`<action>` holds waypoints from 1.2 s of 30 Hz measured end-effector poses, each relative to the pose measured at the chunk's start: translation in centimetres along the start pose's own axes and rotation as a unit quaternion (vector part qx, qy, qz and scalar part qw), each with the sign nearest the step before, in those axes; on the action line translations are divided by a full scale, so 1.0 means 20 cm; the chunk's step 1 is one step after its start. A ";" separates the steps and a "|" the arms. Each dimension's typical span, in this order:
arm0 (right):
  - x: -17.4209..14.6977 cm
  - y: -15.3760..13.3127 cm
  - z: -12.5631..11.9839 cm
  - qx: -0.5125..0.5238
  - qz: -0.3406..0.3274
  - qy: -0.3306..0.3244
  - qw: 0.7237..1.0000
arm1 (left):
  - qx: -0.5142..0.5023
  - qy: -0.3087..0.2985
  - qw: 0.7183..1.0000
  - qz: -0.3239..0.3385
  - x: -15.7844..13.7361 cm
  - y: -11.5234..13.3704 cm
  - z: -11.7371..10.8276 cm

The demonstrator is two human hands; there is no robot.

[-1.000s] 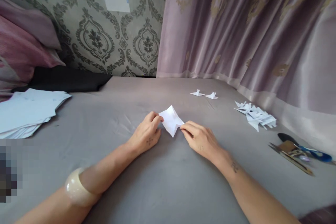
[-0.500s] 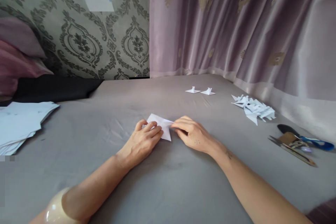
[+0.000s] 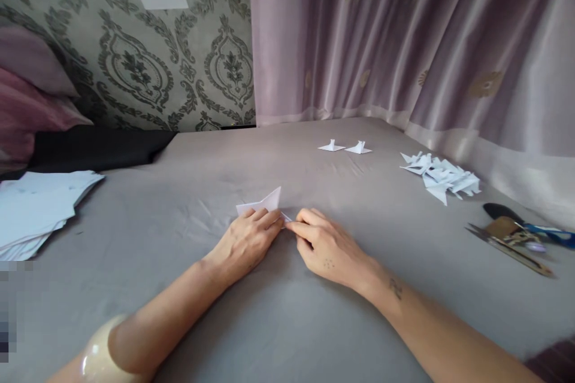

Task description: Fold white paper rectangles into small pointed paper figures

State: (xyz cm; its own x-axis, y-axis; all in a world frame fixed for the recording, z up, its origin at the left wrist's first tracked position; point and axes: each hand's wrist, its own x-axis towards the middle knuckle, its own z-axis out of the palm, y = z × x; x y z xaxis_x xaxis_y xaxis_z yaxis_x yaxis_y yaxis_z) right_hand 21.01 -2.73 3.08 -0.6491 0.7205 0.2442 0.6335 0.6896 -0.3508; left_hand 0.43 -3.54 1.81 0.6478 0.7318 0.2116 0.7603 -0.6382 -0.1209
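Note:
A folded piece of white paper [image 3: 269,198] lies on the grey sheet in the middle of the view, two pointed flaps showing beyond my fingers. My left hand [image 3: 254,236] bends over it, fingers together and gripping its near part, which is hidden beneath them. On the right side, a narrow tip of the same paper sticks out towards my right hand [image 3: 321,242]. Thumb and forefinger of that hand are closed in a pinch on this tip.
Two folded paper figures [image 3: 359,148] stand farther back. To the right lies a heap of folded paper pieces [image 3: 442,176], with scissors [image 3: 548,233] and a pointed tool [image 3: 510,249] nearer me. A paper stack [image 3: 40,209] lies at left, beside black cloth [image 3: 99,148].
The paper has turned, so a flap now points up and away. My left hand covers more of its near side, and my right hand has shifted slightly nearer and left, still pinching the tip.

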 end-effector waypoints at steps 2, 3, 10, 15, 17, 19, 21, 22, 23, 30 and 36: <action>0.00 -0.01 0.01 -0.020 0.008 -0.009 1.000 | -0.004 -0.004 1.000 -0.004 0.00 0.00 0.02; 0.00 -0.01 0.02 -0.029 0.012 -0.011 0.999 | -0.007 -0.002 1.000 -0.006 0.00 -0.01 0.02; 0.01 0.01 0.02 -0.046 0.027 -0.027 0.998 | -0.026 -0.010 1.000 -0.014 -0.01 -0.01 0.04; 0.01 0.02 0.03 -0.030 0.045 -0.021 0.998 | -0.002 -0.007 1.000 -0.006 0.01 0.00 0.02; 0.00 0.02 0.04 -0.011 0.053 -0.021 0.998 | 0.000 -0.014 1.000 -0.014 0.00 0.02 -0.01; -0.01 0.01 0.04 0.001 0.058 -0.020 0.998 | -0.006 -0.023 1.000 -0.018 -0.01 0.04 -0.04; -0.02 0.00 0.04 -0.003 0.061 -0.019 0.998 | -0.022 -0.029 0.999 -0.036 -0.03 0.08 -0.07; -0.02 0.00 0.03 -0.008 0.065 -0.019 0.998 | -0.028 -0.026 0.998 -0.051 -0.03 0.10 -0.09; -0.03 -0.01 0.03 -0.011 0.069 -0.018 0.997 | -0.031 -0.023 0.997 -0.068 -0.04 0.11 -0.10; -0.03 -0.01 0.02 0.001 0.099 -0.016 0.995 | -0.064 -0.013 0.989 -0.132 -0.03 0.16 -0.10; -0.02 0.00 0.03 0.022 0.109 -0.012 0.994 | -0.089 -0.027 0.984 -0.150 -0.02 0.14 -0.10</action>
State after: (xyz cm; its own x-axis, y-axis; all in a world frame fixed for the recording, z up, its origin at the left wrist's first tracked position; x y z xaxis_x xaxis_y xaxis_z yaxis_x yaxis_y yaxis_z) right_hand 20.94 -3.14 2.37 -0.5080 0.8505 0.1362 0.7418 0.5123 -0.4327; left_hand 2.17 -6.18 3.35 0.4012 0.9018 0.1604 0.9003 -0.4206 0.1125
